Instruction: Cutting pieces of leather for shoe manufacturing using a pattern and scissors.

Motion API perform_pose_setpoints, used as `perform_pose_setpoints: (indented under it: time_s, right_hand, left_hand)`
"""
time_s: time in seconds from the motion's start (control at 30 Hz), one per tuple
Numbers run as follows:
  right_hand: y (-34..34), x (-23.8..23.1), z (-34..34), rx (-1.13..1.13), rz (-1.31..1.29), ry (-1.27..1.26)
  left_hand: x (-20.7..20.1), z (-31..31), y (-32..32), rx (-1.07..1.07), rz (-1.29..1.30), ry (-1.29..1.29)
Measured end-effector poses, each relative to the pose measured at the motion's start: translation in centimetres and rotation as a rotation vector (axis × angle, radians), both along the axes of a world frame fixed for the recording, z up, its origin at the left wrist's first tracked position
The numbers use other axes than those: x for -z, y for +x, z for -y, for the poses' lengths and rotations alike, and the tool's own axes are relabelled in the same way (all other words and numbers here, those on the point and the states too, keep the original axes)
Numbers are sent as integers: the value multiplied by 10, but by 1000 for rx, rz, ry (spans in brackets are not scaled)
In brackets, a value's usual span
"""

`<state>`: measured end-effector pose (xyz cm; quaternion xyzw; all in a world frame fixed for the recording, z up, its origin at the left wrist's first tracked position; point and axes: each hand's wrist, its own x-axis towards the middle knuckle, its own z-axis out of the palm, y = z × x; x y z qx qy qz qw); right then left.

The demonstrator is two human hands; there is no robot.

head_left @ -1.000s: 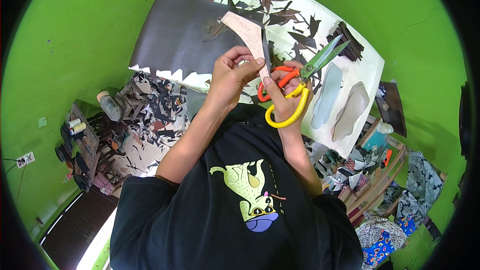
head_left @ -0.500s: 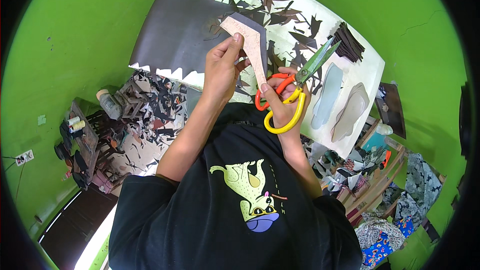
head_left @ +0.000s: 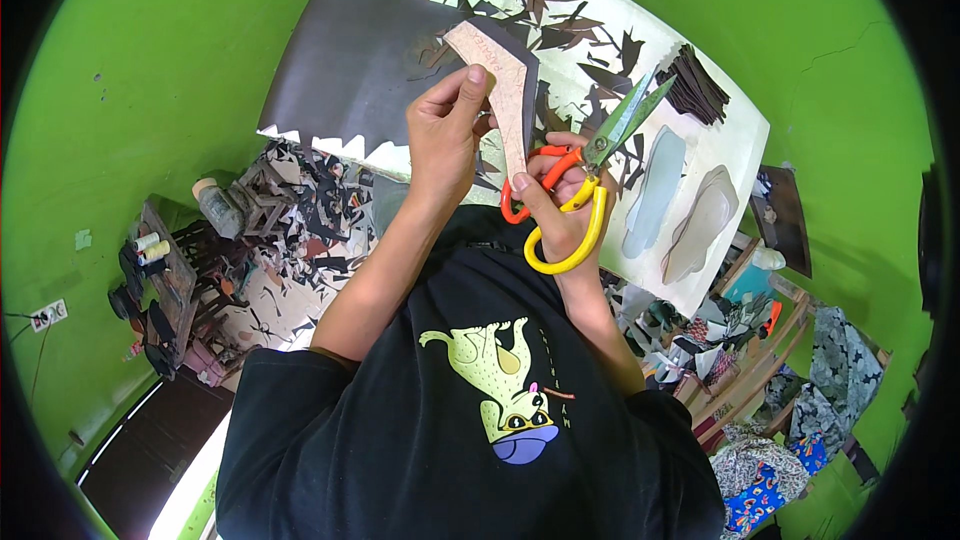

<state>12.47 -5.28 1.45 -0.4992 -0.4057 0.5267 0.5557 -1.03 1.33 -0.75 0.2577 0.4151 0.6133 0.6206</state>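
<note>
My left hand (head_left: 447, 125) pinches a beige, angled cardboard template (head_left: 500, 80) between thumb and fingers. A dark piece of sheet material (head_left: 530, 90) lies behind the template, and its edge shows along the right side. Hooked in my right hand (head_left: 562, 210) is a pair of scissors (head_left: 600, 150) with one orange and one yellow handle. Their blades point up and to the right, slightly apart. My right thumb presses on the template's narrow lower end. The right fingers are partly hidden behind the handles.
A large dark sheet (head_left: 350, 70) with a jagged near edge lies on the white table (head_left: 740, 145). Dark offcuts (head_left: 575, 32) scatter across the table. At the right are a stack of dark cut pieces (head_left: 697, 87) and clear sole-shaped templates (head_left: 657, 190). Scraps (head_left: 310, 230) litter the floor.
The template and dark piece have shifted slightly right and turned a little. The scissors have tilted and moved slightly left with my right hand, and their blades look a bit wider apart.
</note>
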Motion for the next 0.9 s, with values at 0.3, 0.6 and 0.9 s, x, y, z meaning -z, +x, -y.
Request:
perform_pose_setpoints:
  time_s: [0.3,0.6,0.9]
  right_hand:
    - [7,-8,2,-59,-60,-44]
    - [10,-10,3,-70,-43,-44]
    - [4,-11,2,70,46,31]
  left_hand:
    - [-1,-5,-10,52,202,27]
    - [3,-6,-15,31,203,55]
    - [-4,13,3,158,-6,1]
